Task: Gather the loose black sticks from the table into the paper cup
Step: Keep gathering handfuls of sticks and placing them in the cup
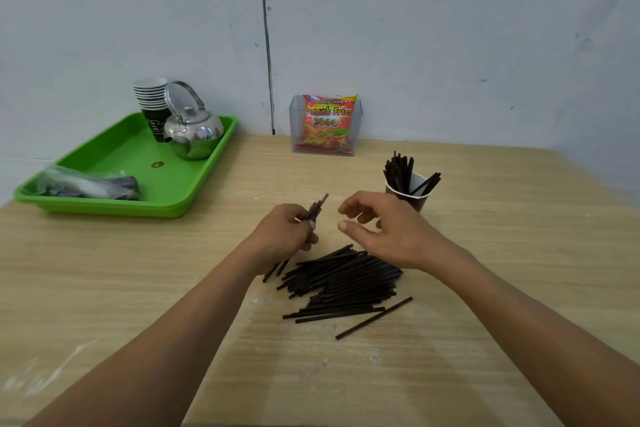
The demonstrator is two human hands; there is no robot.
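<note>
My left grip [284, 229] clamped on a small bundle of black sticks [316, 209].
My right grip [384, 229] hangs beside it, fingers apart, empty, above the loose pile [343, 281] on the desk [138, 288]; the paper cup [419, 202] (part filled) stands just behind.

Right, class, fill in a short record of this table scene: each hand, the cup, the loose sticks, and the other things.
left hand: grips a small bundle of black sticks
right hand: holds nothing, fingers loosely curled
paper cup: upright, standing sticks inside, beyond the right hand
loose sticks: pile on the table, near the person
green tray: kettle, stacked cups, plastic bag
</note>
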